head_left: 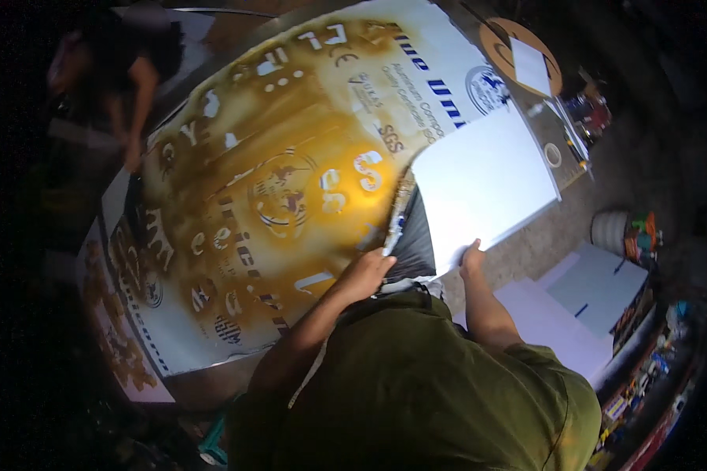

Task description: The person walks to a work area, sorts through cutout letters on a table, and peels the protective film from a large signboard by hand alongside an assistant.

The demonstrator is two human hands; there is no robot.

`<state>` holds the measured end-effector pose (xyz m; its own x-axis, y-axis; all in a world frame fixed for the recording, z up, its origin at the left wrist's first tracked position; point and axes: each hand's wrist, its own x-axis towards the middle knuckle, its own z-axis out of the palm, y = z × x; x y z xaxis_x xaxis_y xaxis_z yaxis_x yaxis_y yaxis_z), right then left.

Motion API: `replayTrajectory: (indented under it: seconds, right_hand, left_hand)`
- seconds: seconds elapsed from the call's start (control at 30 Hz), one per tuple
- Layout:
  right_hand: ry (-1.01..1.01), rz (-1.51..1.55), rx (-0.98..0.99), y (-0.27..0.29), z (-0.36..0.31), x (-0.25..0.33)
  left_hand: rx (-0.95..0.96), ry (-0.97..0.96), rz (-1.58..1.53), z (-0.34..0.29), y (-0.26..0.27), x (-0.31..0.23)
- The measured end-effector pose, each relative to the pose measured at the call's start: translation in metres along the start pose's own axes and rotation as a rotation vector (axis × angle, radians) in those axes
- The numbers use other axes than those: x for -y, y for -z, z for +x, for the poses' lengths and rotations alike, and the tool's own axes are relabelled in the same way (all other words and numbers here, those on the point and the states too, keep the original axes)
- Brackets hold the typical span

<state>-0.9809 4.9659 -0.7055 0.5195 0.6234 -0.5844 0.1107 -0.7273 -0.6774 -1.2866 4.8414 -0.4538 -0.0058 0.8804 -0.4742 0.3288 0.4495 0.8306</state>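
My right hand (471, 261) holds the near edge of a blank white sheet (487, 177), its thumb on top and its other fingers hidden underneath. The sheet slants up and to the right, covering one corner of a large printed panel (271, 153). Brown-yellow paint covers much of that panel, with pale letter and number shapes showing through. At the panel's near right edge, my left hand (365, 275) is closed, its fingers curled by a narrow dark, speckled strip (401, 206). What it grips is unclear.
Across the panel on the left, another person (137, 86) leans in. A round brown board (518, 55), a tape roll (553, 155) and tools lie at the far right. Lower right are a white bucket (609, 230), pale sheets (538, 314) and a cluttered shelf (644, 385).
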Motion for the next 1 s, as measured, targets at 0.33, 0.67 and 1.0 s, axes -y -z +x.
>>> replayTrajectory:
  seconds: [0.33,0.67,1.0]
  right_hand:
    - [-0.033,0.035,0.111,0.008,-0.009,0.013]
    - [-0.192,0.078,0.067,0.006,-0.001,0.009]
    - [-0.186,0.119,0.166,0.017,-0.025,0.037]
  left_hand:
    - [-0.054,0.055,0.038,-0.088,0.056,-0.016]
    - [-0.09,0.146,0.025,-0.15,0.1,-0.04]
    - [-0.332,0.144,0.138,-0.138,0.119,0.065]
